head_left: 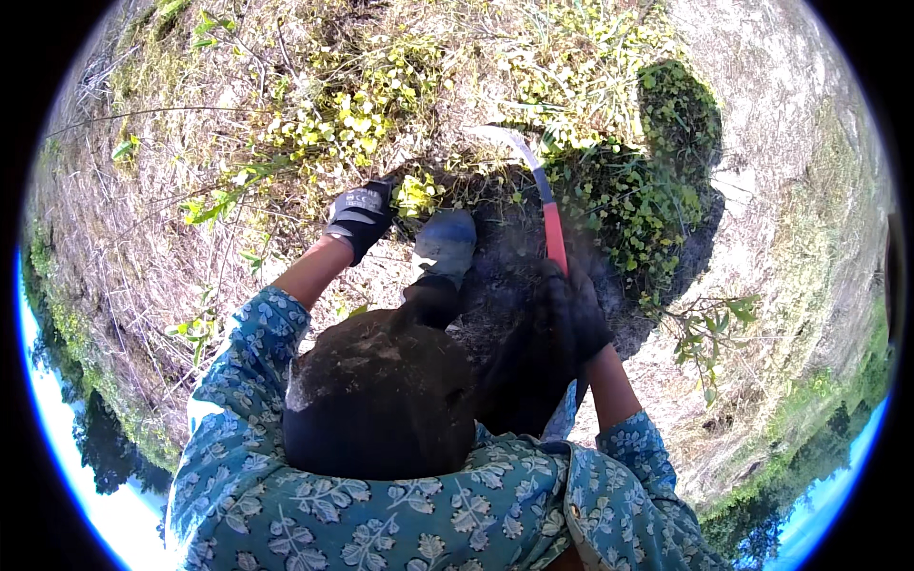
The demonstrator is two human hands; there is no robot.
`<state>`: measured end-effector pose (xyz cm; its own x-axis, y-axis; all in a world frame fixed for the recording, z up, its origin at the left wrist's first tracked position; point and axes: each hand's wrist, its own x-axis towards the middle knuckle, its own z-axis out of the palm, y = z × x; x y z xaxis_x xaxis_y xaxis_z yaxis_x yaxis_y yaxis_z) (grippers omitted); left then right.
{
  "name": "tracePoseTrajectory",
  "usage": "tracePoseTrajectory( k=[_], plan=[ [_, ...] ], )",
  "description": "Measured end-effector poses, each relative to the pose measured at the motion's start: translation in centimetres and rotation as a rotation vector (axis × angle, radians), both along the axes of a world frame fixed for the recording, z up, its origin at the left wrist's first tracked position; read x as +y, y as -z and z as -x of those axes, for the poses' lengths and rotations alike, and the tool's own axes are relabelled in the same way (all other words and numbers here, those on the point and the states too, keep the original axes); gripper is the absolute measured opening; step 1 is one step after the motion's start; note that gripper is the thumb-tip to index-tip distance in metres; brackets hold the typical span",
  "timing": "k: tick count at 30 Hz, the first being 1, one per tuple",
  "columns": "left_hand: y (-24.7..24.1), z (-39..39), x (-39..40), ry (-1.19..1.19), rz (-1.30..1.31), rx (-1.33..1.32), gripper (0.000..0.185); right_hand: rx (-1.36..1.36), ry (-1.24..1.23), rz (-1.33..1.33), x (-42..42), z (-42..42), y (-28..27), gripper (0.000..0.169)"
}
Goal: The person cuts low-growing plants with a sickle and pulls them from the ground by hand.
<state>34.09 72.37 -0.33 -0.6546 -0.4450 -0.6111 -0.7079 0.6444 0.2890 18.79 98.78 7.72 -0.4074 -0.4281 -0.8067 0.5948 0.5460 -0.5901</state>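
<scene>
My right hand (pixel 571 307), in a dark glove, grips a sickle (pixel 554 232) by its red handle. The curved pale blade (pixel 513 140) points up and bends left above the low plants. My left hand (pixel 365 214), in a black and grey work glove, is low at the ground with its back towards me. Its fingers curl down beside a bright clump of small leafy plants (pixel 418 194); their tips are hidden, so I cannot see whether they grip stems. A shoe (pixel 446 243) stands just right of that hand.
Leafy ground plants (pixel 343 125) spread ahead among dry grass (pixel 771 178). More greenery (pixel 643 207) lies in shadow at the right. Thin leafy shoots (pixel 228 200) rise at left, and another sprig (pixel 714 321) stands at right. My dark-clad knee (pixel 378 392) is bent below my arms.
</scene>
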Motion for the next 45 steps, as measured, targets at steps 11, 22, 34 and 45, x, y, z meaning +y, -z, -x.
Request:
tracePoseTrajectory(
  k=[11,22,34,45],
  plan=[
    [1.1,0.8,1.6,-0.040,0.068,0.176,0.049,-0.155,-0.123,0.185,-7.2,-3.1,11.3,0.023],
    [-2.4,1.0,2.2,0.059,0.179,0.272,0.049,-0.142,0.166,0.213,-2.5,-1.0,4.6,0.027],
    [1.0,7.9,-8.0,0.172,0.153,-0.091,0.045,0.465,-0.089,0.319,-12.6,2.6,10.4,0.024],
    [1.5,8.7,-9.0,0.421,0.222,0.195,0.054,-0.106,0.113,0.109,-8.0,-3.7,10.9,0.022]
  ],
)
